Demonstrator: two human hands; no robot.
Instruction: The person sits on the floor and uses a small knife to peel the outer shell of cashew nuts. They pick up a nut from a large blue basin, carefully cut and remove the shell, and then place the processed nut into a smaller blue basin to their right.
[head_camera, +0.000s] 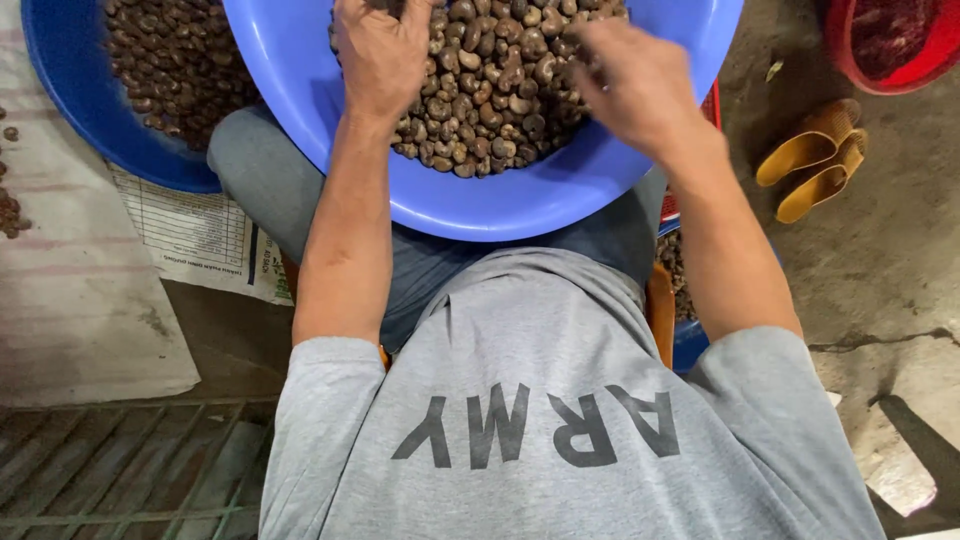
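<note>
**Two hands in a basin of nuts**

Both hands work inside a light blue basin (480, 210) resting on the person's lap, filled with brown nuts (490, 100). The left hand (382, 52) lies palm down on the pile, fingers pushed in among the nuts; whether it grips any cannot be told. The right hand (632, 85) is blurred above the heap's right side, fingers loosely curled, its hold unclear. A darker blue basin (70, 120) with more nuts sits to the left on the floor. Yellow sandals (815, 158) lie to the right, near a red tub (880, 50).
</note>
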